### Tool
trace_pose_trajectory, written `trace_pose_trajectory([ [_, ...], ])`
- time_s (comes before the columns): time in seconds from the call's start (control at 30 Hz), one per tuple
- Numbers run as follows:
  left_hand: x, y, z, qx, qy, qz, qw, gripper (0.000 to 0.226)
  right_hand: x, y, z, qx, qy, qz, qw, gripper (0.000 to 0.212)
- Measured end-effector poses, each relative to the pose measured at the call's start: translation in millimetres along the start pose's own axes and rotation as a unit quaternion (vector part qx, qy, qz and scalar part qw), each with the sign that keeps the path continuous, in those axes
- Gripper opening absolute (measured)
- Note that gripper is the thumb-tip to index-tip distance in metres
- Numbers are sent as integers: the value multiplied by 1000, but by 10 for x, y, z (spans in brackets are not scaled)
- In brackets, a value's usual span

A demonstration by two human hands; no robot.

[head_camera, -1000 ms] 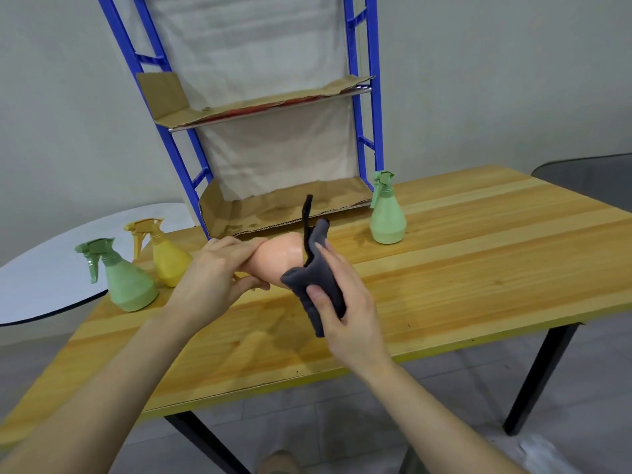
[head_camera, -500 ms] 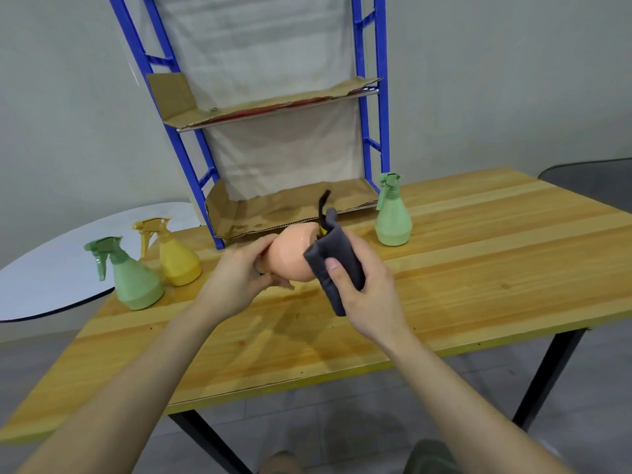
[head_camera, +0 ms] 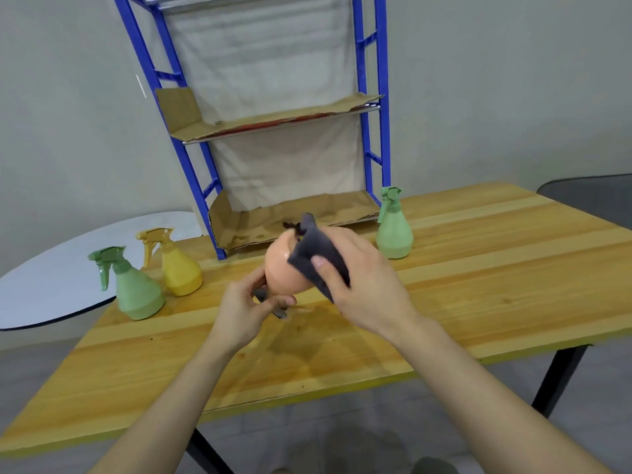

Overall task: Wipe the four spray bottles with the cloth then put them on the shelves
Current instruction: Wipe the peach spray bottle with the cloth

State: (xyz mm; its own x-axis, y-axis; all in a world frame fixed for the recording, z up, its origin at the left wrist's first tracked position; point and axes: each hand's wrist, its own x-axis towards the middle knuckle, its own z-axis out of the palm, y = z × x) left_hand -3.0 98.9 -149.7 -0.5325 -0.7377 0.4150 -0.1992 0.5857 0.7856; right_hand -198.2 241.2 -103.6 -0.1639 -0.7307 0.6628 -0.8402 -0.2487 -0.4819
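Two bare forearms reach in from the near edge over a wooden worktop [head_camera: 478,302]. The left hand [head_camera: 244,311] is closed around the dark spray head at the lower end of an orange bottle [head_camera: 284,265], which is held upside down above the worktop, its rounded base pointing up and away. The right hand [head_camera: 362,282] is closed on a dark grey cloth [head_camera: 316,258], the thumb pinning the cloth against the right side of the orange bottle and the fingers wrapped behind it; a loose corner of the cloth sticks up above the bottle. Each hand's grip is therefore shut, the left on the bottle and the right on the cloth. Farther back on the left, a green bottle [head_camera: 135,285] and a yellow bottle [head_camera: 176,265] stand upright just beside each other near the worktop's left edge. On the right, well apart from these, a second green bottle [head_camera: 393,227] stands upright next to the right post of a blue shelf rack [head_camera: 371,138] at the back of the worktop. The rack's two visible shelves are lined with brown cardboard [head_camera: 260,121] and carry no bottles. A pale round table [head_camera: 51,282] lies beyond the worktop's left edge.
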Motion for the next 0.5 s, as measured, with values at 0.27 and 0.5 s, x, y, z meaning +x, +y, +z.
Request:
trace_pose_trajectory([
  [0.27, -69, -71, 148, -38, 8, -15, 999, 42, 460, -138, -141, -3, -94, 63, 994, 31],
  [0.5, -61, -22, 145, -80, 24, -13, 996, 42, 230, -148, -131, -32, -66, -30, 997, 37],
])
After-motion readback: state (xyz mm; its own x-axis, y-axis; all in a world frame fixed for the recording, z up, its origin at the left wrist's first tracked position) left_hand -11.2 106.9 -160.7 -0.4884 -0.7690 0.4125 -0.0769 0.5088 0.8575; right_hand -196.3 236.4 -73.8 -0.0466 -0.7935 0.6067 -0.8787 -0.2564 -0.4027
